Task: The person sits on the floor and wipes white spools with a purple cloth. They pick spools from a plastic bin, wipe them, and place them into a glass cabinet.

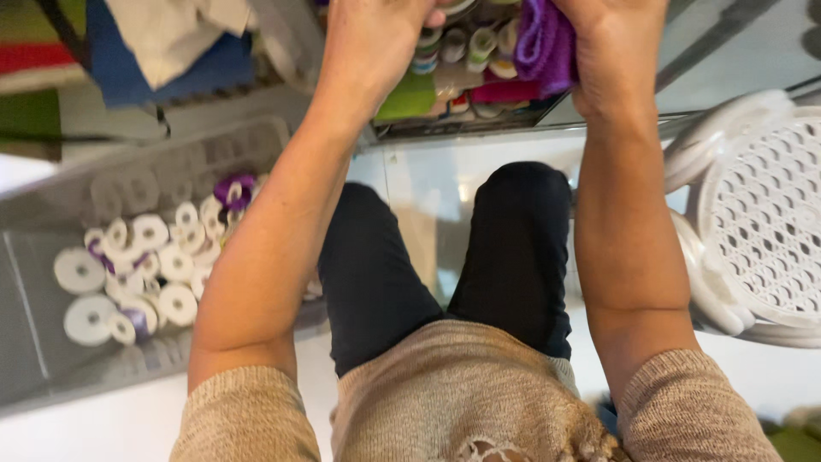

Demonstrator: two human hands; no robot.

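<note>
Gripping a purple cloth (544,43) at the frame's top, the right hand (611,43) seems closed; the left hand (372,43) hovers over ribbon spools (466,43), its grip hidden.

Open floor between knees; white plastic chair (753,222) crowds right — clear bin (51,359) of spools (128,274) blocks left.

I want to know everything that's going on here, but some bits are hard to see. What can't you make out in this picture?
- Left hand: the top edge of the head view cuts off its fingers, so its grip is unknown.
- Right hand: fingers cut off too; it holds a purple cloth, only partly seen.
- Spools on the upper shelf: mostly hidden behind both hands.
- White spools in the grey bin: blurred, details too small.
- White plastic stool: cut by the right edge.
</note>
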